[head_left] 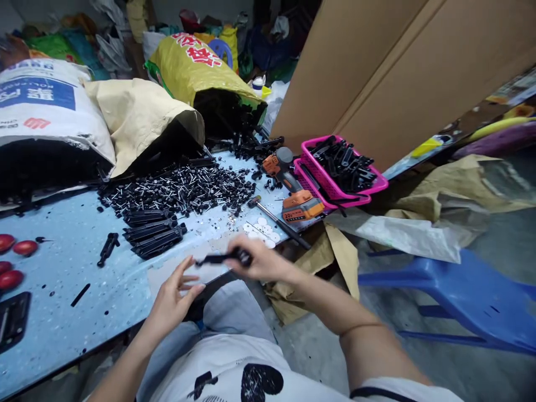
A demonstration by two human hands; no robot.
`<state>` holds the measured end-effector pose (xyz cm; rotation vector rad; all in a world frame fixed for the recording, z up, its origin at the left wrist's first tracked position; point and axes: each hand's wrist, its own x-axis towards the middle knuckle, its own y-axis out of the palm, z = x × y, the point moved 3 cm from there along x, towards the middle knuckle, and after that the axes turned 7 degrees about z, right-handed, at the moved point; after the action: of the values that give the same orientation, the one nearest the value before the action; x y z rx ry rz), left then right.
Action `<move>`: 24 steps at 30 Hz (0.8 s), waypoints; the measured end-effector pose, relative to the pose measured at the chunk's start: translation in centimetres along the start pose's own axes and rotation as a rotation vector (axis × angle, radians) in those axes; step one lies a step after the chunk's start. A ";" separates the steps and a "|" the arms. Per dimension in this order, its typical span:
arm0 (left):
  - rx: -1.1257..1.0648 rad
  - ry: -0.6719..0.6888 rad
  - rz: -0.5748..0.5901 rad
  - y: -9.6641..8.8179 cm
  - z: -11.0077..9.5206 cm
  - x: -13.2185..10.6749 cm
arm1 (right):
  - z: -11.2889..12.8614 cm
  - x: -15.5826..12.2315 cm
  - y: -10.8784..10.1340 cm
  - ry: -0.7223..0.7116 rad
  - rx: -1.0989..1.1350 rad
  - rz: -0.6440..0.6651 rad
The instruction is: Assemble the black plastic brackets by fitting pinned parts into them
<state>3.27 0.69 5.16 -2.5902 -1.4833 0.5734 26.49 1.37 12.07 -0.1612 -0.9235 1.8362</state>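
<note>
My right hand point(262, 258) is closed around the thick end of a black plastic part point(220, 259), whose narrow end points left. Some motion blur softens that hand and the part. My left hand point(176, 296) is open with its thumb and fingers apart, its fingertips close to the part's narrow end; whether they touch it I cannot tell. Beneath both hands lies a pale sheet point(161, 273) at the table's near edge. Just beyond is a row of similar long black parts point(154, 234), and a single black part point(108, 249) lies to their left.
Black-headed metal pins point(180, 190) form a wide heap on the blue table point(84, 223). An orange cordless drill point(293, 190), a hammer point(280, 220) and a pink basket point(368, 187) of black parts stand right. Open sacks point(146, 111) line the back. Red round objects point(25, 248) lie left.
</note>
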 end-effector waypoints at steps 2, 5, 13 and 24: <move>0.113 0.071 0.004 -0.6 0.1 0.4 | -2.1 -0.2 -7.7 0.121 -0.283 -0.325; 0.232 0.033 -0.011 -1.8 0.9 0.5 | -8.4 -0.1 -19.8 0.489 -0.724 -0.501; 0.410 -0.047 0.053 -1.2 1.6 1.1 | -24.8 1.4 -31.7 1.048 -0.865 -0.287; 0.520 -0.053 0.031 -3.8 3.0 0.8 | -25.2 -0.6 -31.1 1.025 -0.875 -0.344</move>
<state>-0.57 3.06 3.24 -2.2060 -1.1168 0.8985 62.11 19.45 14.71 -1.2588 -0.8358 0.7176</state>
